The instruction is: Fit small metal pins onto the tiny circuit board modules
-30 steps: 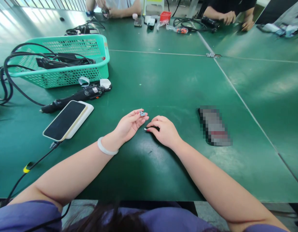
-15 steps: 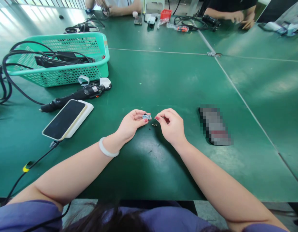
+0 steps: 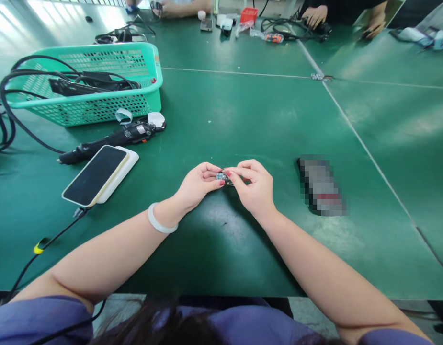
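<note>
My left hand (image 3: 198,183), with a pale band on its wrist, is closed on a small blue-grey part (image 3: 221,177) that looks like a circuit board. Thumb and fingers grip it from the left. My right hand (image 3: 255,183) is pinched at the right end of that part, its fingertips touching or nearly touching it. Whatever lies between those fingertips is too small and covered to name. Just beneath them a tiny dark piece with a light rim (image 3: 230,183) shows on the table, partly hidden by the right thumb.
On the left lie a phone (image 3: 95,175) on a white block, a black corded power screwdriver (image 3: 113,143) and a green basket (image 3: 109,103) with black cables. A blurred-out dark object (image 3: 320,187) lies right. Across the table (image 3: 243,120) are other people's hands (image 3: 314,17), cables and a red box (image 3: 249,14).
My right hand's fingertips have moved left onto the part in my left hand, closing the gap between the hands. The view has shifted slightly. A co-worker's hands at the far right have moved apart.
</note>
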`<state>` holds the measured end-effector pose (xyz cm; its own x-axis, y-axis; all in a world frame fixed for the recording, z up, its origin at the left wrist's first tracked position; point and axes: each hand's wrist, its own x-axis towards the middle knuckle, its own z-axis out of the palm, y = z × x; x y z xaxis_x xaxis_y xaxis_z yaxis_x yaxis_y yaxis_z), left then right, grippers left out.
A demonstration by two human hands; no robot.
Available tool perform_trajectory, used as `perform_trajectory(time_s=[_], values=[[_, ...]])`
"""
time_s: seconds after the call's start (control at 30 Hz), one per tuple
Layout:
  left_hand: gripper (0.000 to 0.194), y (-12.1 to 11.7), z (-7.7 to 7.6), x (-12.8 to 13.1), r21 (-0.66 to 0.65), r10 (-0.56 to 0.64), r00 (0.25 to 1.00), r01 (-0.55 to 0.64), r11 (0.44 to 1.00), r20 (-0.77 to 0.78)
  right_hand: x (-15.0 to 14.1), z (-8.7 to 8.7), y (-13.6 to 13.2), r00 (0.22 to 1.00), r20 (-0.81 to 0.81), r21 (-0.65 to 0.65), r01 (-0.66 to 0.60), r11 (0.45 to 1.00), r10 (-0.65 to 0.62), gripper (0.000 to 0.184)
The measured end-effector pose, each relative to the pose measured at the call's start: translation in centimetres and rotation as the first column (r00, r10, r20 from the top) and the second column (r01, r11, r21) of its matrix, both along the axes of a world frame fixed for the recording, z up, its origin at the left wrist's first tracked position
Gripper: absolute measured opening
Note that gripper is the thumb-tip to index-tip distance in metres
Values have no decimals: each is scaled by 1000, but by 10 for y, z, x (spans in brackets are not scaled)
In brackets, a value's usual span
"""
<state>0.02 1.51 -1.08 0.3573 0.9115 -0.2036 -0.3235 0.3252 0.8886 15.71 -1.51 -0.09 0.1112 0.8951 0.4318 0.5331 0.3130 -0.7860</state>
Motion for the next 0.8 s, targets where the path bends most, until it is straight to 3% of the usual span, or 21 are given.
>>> perform_trajectory(time_s=[0.1,0.23,0.37,0.43,0.53,0.63,0.8], values=[[34,3,1,0,-69,78,995,-73,995,64,9,0,0,1000,2,-50,25,998,-25,16],[25,7,1,-1,-135,218,970,-203,970,111,14,-6,-1,966,186,-244,-134,960,182,6],[31,6,-2,-1,-100,219,971,-210,972,91,8,-11,-3,866,392,-346,-175,922,311,8],[35,5,-3,0,-50,195,979,-192,980,62,6,-10,-4,868,403,-295,-178,939,291,13],[37,2,-4,1,23,157,988,-157,987,2,6,-4,-6,946,285,-110,-126,986,153,11],[38,-1,-3,2,44,125,991,-123,991,-39,7,0,-8,981,191,32,-49,998,42,11],[38,-3,1,2,69,86,992,-80,994,-95,7,-3,-7,964,266,112,-41,993,10,10]])
